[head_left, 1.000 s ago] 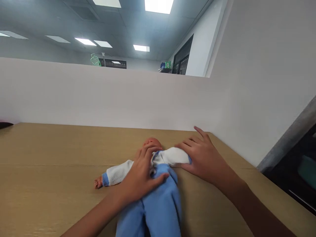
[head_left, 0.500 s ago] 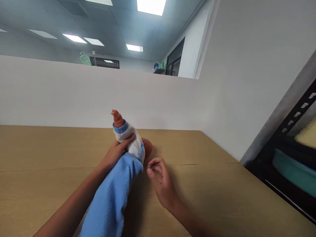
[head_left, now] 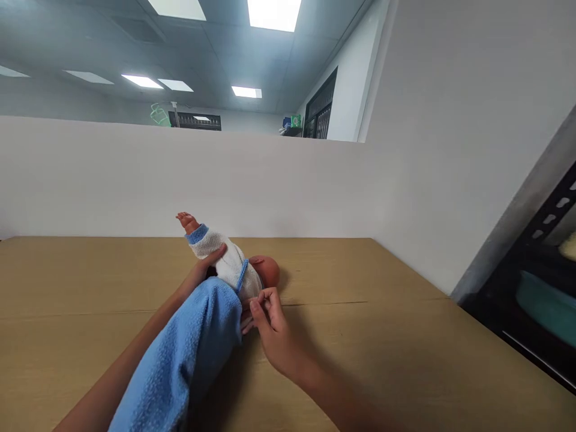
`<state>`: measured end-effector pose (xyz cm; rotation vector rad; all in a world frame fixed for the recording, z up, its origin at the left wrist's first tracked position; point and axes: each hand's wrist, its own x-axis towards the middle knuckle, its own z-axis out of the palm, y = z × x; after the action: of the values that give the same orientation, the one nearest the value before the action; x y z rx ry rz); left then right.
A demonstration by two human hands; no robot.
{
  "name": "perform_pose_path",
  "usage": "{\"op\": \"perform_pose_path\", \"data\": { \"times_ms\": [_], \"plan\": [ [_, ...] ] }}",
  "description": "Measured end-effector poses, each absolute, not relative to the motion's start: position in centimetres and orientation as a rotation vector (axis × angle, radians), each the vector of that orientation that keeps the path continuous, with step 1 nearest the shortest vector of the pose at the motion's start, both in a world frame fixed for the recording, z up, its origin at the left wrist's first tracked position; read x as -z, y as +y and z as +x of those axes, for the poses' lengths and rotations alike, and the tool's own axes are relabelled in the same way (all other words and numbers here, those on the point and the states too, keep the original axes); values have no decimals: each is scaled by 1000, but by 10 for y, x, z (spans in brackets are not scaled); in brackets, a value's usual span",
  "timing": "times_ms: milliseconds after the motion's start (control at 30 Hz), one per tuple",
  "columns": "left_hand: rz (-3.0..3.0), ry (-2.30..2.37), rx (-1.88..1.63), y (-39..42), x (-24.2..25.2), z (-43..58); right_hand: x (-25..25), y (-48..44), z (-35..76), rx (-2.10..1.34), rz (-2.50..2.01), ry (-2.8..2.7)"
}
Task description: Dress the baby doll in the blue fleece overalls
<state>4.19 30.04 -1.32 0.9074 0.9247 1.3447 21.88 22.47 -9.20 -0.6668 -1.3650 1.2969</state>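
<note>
A baby doll [head_left: 229, 264] in a white top lies on its side on the table, its bald head to the right and one arm raised up to the left. Blue fleece overalls [head_left: 180, 354] cover its lower body, and a thin blue strap [head_left: 242, 275] crosses its back. My left hand [head_left: 204, 268] is wrapped around the doll's upper body below the raised arm, thumb on the white cloth. At the doll's lower side, my right hand [head_left: 272, 327] has thumb and forefinger pinched together on its clothes. Exactly which bit of cloth they hold is hidden.
A brown tabletop [head_left: 382, 342] extends to a low white wall [head_left: 135, 180] behind and a wall on the right. A dark rack [head_left: 508, 306] with a teal bin [head_left: 546, 309] stands at the far right.
My right hand has moved up and left to the doll, and its fingers have closed at the doll's side. The doll has tilted, its raised arm going left and down.
</note>
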Motion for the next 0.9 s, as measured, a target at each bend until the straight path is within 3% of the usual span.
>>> {"op": "perform_pose_path", "data": {
  "times_ms": [100, 267, 500, 900],
  "plan": [
    [879, 884, -1290, 296, 12, 43, 88, 221, 222, -1362, -702, -1456],
    [844, 812, -1179, 295, 15, 44, 74, 216, 223, -1186, -742, -1530],
    [798, 813, -1187, 296, 17, 45, 76, 224, 217, -1313, -617, -1228],
    [711, 796, -1188, 291, 13, 53, 73, 233, 227, -1493, -553, -1282]
  ]
}}
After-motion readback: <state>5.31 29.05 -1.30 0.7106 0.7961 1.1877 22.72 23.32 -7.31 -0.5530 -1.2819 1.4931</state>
